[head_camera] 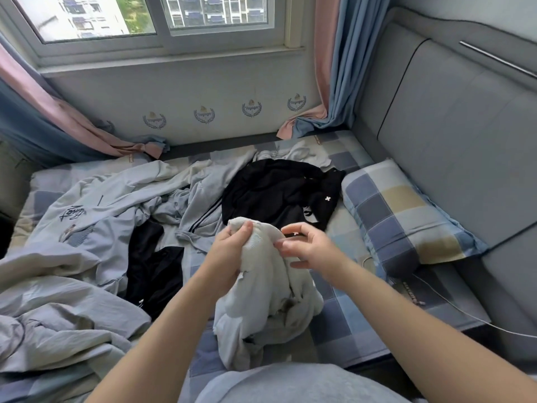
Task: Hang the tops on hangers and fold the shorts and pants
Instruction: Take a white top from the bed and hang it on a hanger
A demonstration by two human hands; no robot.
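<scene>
Bedroom with a checked bed (343,324) under a window (145,21), clothes strewn across it, and two bare hands lifting a white garment (267,286).
Left hand (229,248) grips the garment's top edge, fingers curled round the bunched cloth. Right hand (308,251) is just beside it, fingers half-curled, one fingertip touching the cloth; I cannot tell whether it pinches. The garment hangs crumpled between the forearms, its lower end resting on the bed near the person's lap. Beyond the hands lies a black heap (276,187). To the left lie pale blue clothes (96,216) and another black piece (154,271). A checked pillow (401,216) sits at the right against a grey headboard (450,141).
</scene>
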